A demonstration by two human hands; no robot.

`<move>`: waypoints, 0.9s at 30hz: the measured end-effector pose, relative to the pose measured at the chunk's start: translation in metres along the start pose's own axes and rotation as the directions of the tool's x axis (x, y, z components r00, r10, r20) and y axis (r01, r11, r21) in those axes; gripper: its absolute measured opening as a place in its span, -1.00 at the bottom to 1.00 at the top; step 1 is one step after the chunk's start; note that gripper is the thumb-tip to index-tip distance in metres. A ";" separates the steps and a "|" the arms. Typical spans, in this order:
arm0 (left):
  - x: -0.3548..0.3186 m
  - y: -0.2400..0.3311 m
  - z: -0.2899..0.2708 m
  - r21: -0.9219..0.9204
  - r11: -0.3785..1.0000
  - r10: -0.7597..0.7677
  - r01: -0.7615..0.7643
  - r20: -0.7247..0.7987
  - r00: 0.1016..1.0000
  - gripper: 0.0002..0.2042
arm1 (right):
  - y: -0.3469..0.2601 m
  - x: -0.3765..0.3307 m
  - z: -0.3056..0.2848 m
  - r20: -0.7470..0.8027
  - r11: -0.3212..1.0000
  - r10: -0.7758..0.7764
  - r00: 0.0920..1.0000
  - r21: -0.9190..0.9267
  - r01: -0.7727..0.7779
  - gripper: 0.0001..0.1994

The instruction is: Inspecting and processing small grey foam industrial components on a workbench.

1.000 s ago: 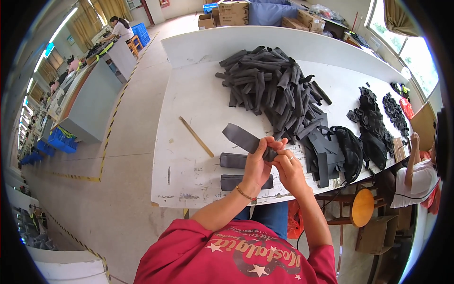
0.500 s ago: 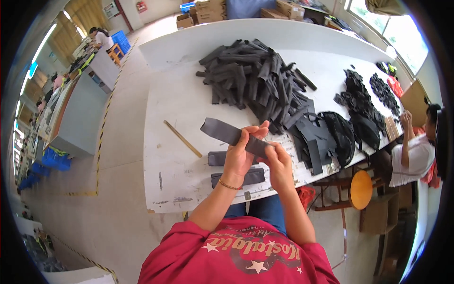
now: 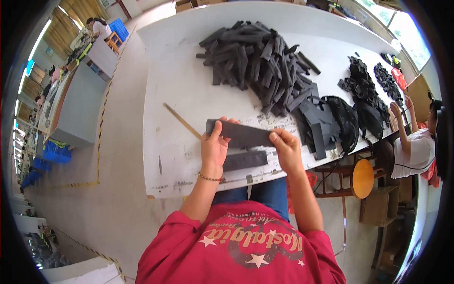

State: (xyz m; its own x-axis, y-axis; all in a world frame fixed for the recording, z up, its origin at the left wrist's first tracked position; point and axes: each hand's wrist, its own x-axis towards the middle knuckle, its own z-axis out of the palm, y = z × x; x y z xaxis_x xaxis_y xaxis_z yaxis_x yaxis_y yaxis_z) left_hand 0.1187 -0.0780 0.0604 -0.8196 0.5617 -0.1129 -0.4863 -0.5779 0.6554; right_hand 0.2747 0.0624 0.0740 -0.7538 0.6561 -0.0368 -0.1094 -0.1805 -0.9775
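Note:
Both my hands hold one dark grey foam strip [image 3: 241,134] flat above the white table [image 3: 175,94]. My left hand [image 3: 213,147] grips its left end with the thumb on top. My right hand [image 3: 285,147] pinches its right end. Under the hands a second dark strip [image 3: 245,160] lies on the table near the front edge. A large heap of similar dark strips [image 3: 257,61] sits further back on the table.
A thin wooden stick [image 3: 182,121] lies left of my hands. Black cut pieces [image 3: 331,120] and more black parts [image 3: 362,80] lie to the right, where another person [image 3: 416,142] works. A round wooden stool [image 3: 362,178] stands by the table's right corner. Grey benches [image 3: 78,102] stand on the left.
The strip was tilted and held near one end by both hands; now it lies level, with my left hand at its left end and my right hand at its right end.

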 end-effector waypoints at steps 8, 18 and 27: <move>-0.068 -0.002 -0.052 0.827 0.522 0.369 -0.210 0.003 0.929 -0.80 | 0.032 -0.019 -0.013 -0.077 0.883 0.119 0.990 -0.447 -0.141 -0.85; -0.057 -0.042 -0.114 0.941 0.232 0.532 -0.246 0.089 0.842 -0.79 | 0.095 -0.021 0.000 -0.030 0.621 -0.100 0.995 -0.783 0.039 -0.72; -0.047 -0.035 -0.125 0.942 0.326 0.256 -0.079 -0.007 0.967 -0.76 | 0.097 -0.006 -0.018 -0.036 0.658 0.099 0.994 -0.748 -0.092 -0.63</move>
State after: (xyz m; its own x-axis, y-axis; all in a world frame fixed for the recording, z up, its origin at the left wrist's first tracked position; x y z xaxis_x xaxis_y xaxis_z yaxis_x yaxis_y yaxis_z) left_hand 0.1363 -0.1585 -0.0509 -0.9189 0.3910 0.0527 0.1914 0.3250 0.9261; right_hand 0.2808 0.0543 -0.0241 -0.7374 0.6605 -0.1412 0.4822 0.3685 -0.7948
